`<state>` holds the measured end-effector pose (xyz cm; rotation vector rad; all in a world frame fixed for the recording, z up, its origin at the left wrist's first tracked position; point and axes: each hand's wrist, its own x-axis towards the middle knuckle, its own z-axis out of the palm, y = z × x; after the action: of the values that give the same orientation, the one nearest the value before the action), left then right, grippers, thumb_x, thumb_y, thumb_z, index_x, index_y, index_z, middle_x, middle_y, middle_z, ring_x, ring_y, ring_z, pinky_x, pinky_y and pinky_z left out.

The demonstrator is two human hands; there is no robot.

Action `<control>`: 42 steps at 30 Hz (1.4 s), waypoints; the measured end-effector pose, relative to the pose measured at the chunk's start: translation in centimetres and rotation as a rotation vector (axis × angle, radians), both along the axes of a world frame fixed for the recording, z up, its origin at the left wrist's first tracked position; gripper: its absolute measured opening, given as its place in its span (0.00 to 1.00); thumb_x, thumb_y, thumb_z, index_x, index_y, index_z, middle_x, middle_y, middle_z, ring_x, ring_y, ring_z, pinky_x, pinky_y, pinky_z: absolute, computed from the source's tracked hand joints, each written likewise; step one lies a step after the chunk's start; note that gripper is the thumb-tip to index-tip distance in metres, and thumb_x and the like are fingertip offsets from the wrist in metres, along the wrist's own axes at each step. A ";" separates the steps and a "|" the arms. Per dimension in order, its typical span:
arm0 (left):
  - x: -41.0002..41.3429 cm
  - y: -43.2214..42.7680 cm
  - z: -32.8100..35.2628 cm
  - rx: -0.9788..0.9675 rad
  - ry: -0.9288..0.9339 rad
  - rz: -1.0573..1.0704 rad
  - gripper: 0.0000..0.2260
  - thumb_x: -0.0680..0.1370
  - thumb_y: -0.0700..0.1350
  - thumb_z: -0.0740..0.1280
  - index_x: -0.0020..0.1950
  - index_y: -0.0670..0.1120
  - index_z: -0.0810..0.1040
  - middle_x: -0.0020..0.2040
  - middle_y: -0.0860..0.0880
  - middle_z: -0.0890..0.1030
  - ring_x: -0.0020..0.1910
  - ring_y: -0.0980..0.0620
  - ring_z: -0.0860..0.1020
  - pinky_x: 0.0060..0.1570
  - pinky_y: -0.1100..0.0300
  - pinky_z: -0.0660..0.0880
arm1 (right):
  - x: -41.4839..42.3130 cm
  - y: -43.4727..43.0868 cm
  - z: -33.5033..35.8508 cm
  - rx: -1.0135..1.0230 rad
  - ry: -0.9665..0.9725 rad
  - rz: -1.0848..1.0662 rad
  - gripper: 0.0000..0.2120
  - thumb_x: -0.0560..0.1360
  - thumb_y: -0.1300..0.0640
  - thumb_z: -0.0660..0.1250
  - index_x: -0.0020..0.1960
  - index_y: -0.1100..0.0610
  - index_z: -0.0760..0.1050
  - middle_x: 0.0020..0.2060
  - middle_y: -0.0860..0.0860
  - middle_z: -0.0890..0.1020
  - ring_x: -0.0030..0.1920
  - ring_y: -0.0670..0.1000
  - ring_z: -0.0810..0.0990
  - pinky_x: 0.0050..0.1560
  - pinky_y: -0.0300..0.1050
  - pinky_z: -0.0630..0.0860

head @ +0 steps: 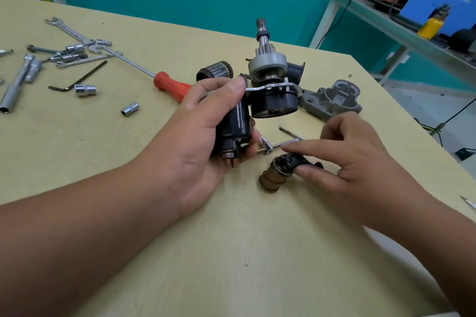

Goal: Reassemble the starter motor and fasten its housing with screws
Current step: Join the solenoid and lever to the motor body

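tabletop (231,252), solenoid (233,121) in left hand (195,141), plunger (270,177) between right fingers (309,148)

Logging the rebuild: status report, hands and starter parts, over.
Left hand grips black solenoid body. Right hand pinches plunger on table. T-handle wrench lies between them.

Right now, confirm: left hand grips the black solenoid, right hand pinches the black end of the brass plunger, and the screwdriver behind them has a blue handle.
One point is wrong: in the head view the screwdriver has a red handle, not blue. The left hand grips the black solenoid and the right hand pinches the brass plunger by its black end.
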<state>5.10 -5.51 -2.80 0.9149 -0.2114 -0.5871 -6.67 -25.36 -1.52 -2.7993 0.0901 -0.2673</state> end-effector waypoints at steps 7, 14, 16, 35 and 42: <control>0.5 1.0 0.4 0.004 -0.143 -0.011 0.20 0.75 0.46 0.72 0.66 0.55 0.77 0.53 0.42 0.80 0.41 0.42 0.83 0.42 0.42 0.83 | -0.8 2.0 0.3 -0.036 0.166 0.008 0.22 0.77 0.43 0.57 0.69 0.25 0.63 0.47 0.29 0.78 0.49 0.34 0.75 0.40 0.36 0.70; 0.3 1.3 0.3 0.126 -0.369 0.063 0.24 0.75 0.43 0.73 0.68 0.61 0.75 0.58 0.43 0.78 0.45 0.46 0.84 0.48 0.40 0.85 | -1.1 6.4 -1.2 -0.080 0.116 0.005 0.30 0.67 0.21 0.50 0.65 0.33 0.59 0.48 0.37 0.75 0.49 0.42 0.73 0.45 0.44 0.74; 0.4 1.5 0.3 0.239 -0.534 0.126 0.26 0.74 0.44 0.74 0.67 0.65 0.73 0.57 0.44 0.79 0.45 0.49 0.84 0.45 0.52 0.85 | -1.1 6.9 -1.5 -0.061 0.068 -0.030 0.23 0.71 0.28 0.51 0.63 0.36 0.59 0.41 0.38 0.76 0.43 0.44 0.75 0.40 0.43 0.73; 0.0 1.2 -0.6 0.548 -1.530 0.398 0.37 0.73 0.43 0.74 0.76 0.60 0.61 0.63 0.49 0.78 0.58 0.43 0.80 0.53 0.44 0.79 | 0.0 8.2 1.6 0.561 -0.347 -0.047 0.10 0.76 0.38 0.58 0.56 0.38 0.69 0.39 0.47 0.80 0.35 0.48 0.77 0.36 0.56 0.76; 0.5 1.1 -0.5 0.622 -1.572 0.410 0.35 0.71 0.40 0.75 0.74 0.55 0.65 0.59 0.46 0.78 0.53 0.40 0.79 0.48 0.41 0.78 | 1.1 6.8 1.7 0.746 -0.272 -0.046 0.08 0.77 0.44 0.63 0.55 0.44 0.74 0.31 0.41 0.76 0.30 0.43 0.71 0.36 0.44 0.67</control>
<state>5.62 -4.44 -3.28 1.8207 -1.2526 0.6187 -5.60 -18.54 0.13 -2.0049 0.1525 -0.5028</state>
